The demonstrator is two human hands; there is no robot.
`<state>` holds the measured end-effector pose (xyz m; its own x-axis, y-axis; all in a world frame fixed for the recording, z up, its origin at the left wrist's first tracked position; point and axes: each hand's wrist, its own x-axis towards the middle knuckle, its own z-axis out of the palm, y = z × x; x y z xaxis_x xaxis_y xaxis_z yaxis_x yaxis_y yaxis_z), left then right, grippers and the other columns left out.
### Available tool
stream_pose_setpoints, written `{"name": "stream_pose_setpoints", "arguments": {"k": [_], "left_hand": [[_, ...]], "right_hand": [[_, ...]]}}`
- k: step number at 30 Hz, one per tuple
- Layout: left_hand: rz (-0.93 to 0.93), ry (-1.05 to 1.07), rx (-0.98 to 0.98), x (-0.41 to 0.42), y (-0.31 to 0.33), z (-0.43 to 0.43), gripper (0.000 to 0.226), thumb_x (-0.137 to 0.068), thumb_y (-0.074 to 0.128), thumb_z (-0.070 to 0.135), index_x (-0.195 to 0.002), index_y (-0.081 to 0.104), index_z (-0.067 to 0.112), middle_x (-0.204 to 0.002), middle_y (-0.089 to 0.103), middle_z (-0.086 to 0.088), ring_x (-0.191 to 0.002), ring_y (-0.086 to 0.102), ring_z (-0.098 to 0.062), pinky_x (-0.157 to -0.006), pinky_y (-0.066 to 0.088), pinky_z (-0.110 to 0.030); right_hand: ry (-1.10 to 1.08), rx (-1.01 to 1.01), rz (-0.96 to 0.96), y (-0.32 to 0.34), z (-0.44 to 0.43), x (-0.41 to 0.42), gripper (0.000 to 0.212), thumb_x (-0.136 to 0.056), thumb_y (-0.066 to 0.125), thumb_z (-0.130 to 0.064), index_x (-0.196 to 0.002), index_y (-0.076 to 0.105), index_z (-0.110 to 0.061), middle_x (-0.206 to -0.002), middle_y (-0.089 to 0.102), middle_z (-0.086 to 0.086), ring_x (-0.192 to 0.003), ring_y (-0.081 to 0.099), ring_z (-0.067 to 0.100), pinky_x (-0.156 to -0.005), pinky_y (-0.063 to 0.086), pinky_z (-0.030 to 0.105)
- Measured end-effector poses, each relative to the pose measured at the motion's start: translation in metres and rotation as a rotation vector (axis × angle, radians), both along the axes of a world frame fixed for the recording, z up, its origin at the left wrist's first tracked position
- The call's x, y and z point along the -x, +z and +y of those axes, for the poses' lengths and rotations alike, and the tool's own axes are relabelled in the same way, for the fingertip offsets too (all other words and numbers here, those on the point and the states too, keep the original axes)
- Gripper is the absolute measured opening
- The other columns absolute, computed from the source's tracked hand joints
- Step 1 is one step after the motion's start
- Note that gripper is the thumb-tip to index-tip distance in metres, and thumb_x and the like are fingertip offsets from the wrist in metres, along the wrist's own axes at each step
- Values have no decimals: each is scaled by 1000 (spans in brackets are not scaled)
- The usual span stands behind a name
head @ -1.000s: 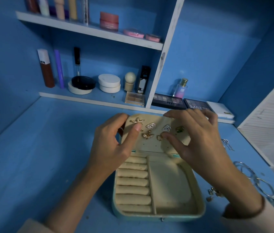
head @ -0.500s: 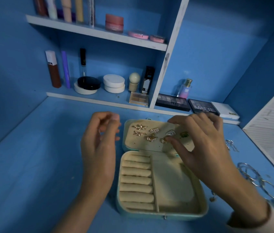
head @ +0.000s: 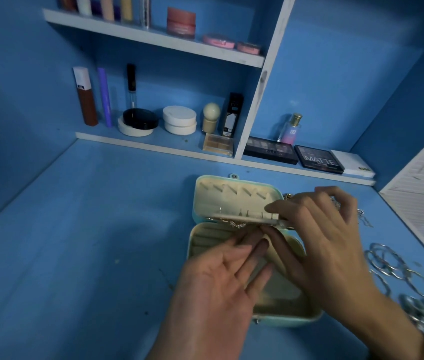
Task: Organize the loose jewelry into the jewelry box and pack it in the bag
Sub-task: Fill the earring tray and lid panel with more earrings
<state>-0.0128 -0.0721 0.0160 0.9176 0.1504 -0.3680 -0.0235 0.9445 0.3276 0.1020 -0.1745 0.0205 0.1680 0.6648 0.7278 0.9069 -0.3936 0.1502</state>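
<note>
Earring panel is swinging down off the lid now, with the right hand pinching its edge. Left hand is hovering palm-up under it over the jewelry box, fingers straight, holding nothing.

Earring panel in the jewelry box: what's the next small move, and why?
Probably swing the earring panel up against the lid: the right hand pinches it about level, earrings dangle beneath over the open left hand, and bangles lie loose on the table.
</note>
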Motion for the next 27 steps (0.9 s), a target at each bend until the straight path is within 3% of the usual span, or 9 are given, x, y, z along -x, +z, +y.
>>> {"name": "stream_pose_setpoints", "arguments": {"k": [5,11,16,20,27], "left_hand": [[-21,-17,19,3,2,2,58,-49,57,-7,-106,67,-8,-109,69,-21,-106,65,-31,-92,45,-42],[-10,15,24,6,4,0,47,-61,52,3,-104,65,-8,-102,70,-22,-106,63,-31,-91,45,-42],[-34,-18,-24,6,-4,-3,53,-43,69,3,-95,74,-4,-106,71,-17,-103,67,-27,-87,45,-40],[-88,-6,-53,8,-11,-1,75,-18,89,9,-92,76,4,-112,70,-13,-99,68,-21,-86,43,-38],[-107,16,-126,5,-10,-3,81,-23,96,29,-100,75,16,-112,70,-7,-101,67,-15,-86,42,-34]], "right_hand": [[-3,-9,-17,-5,-1,3,27,-83,64,-14,-105,48,-16,-81,57,1,-84,49,20,-89,33,42],[4,-16,-21,-8,-2,5,31,-81,65,-13,-107,48,-15,-87,50,-2,-86,49,20,-89,32,42],[1,-18,-21,-9,-2,6,32,-80,65,-12,-107,48,-14,-86,54,0,-86,49,20,-89,32,41],[16,-10,1,-7,-4,6,36,-79,68,-12,-108,47,-14,-85,57,1,-87,48,19,-89,31,39],[110,73,241,3,-18,14,36,-77,51,-16,-113,47,-17,-93,55,-8,-92,50,13,-94,31,35]]}}
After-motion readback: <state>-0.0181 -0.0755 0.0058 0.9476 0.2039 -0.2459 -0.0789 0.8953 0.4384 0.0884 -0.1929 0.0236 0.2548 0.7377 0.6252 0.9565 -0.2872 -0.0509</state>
